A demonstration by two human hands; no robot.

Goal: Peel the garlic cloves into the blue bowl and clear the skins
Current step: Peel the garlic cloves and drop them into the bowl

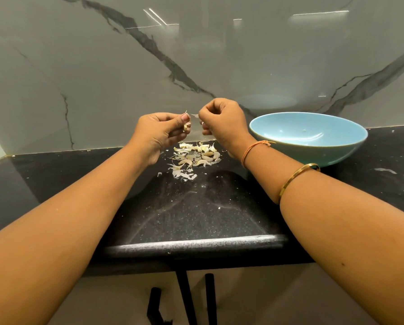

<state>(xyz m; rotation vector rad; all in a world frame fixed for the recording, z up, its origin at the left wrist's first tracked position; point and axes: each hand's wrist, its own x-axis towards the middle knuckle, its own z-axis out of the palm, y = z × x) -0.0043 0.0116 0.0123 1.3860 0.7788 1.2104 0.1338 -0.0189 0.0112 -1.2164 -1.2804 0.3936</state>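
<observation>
My left hand [160, 131] pinches a small garlic clove [187, 126] between thumb and fingertips, held above the counter. Just to its right, my right hand [222, 119] has curled fingers pinching a thin strip of skin [195, 115] pulled away from the clove. Below both hands lies a pile of garlic cloves and loose skins [195, 157] on the black counter [191, 207]. The blue bowl [351, 146] stands to the right of my right hand; I see no cloves inside it.
A grey marble backsplash [102, 78] rises directly behind the pile and bowl. The counter's front edge [196, 243] runs under my forearms. Small skin flakes dot the counter, one at the far right [385, 170]. Black cabinet handles [184, 299] sit below.
</observation>
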